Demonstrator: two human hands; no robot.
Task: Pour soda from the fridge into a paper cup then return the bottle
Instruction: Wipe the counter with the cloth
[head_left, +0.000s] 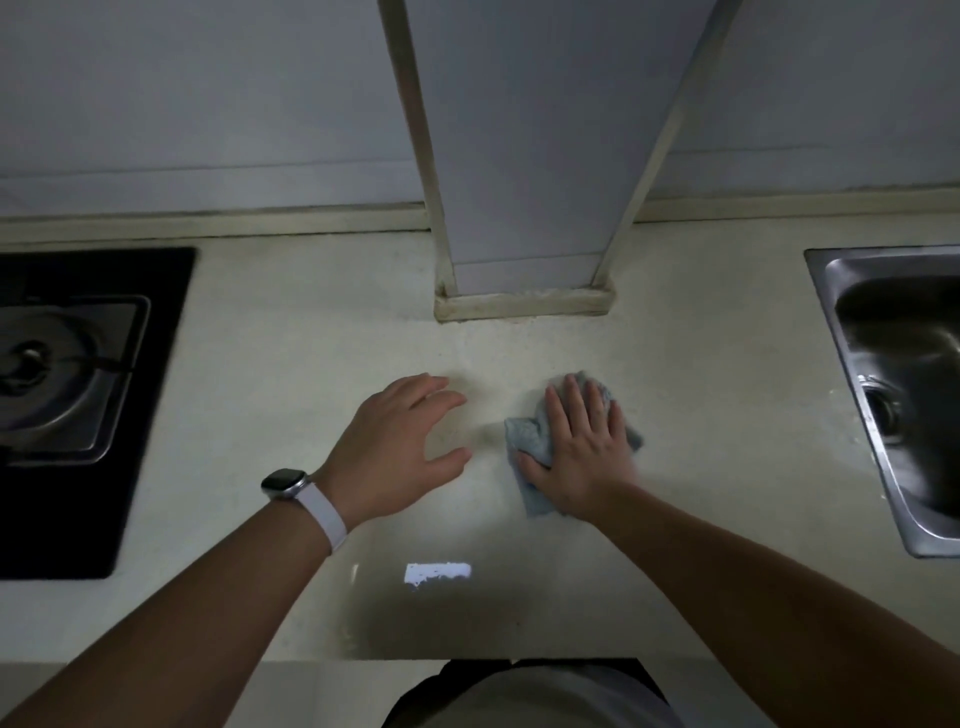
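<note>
My right hand lies flat with straight fingers on a crumpled blue-grey cloth, pressing it onto the pale countertop. My left hand hovers or rests just left of it, fingers spread and loosely bent, holding nothing; a watch with a light strap is on that wrist. No soda bottle, paper cup or fridge is in view.
A black gas hob with a metal burner fills the left side. A steel sink is set in the counter at the right. A boxed pillar stands against the tiled wall behind the hands. The counter's front edge runs below my forearms.
</note>
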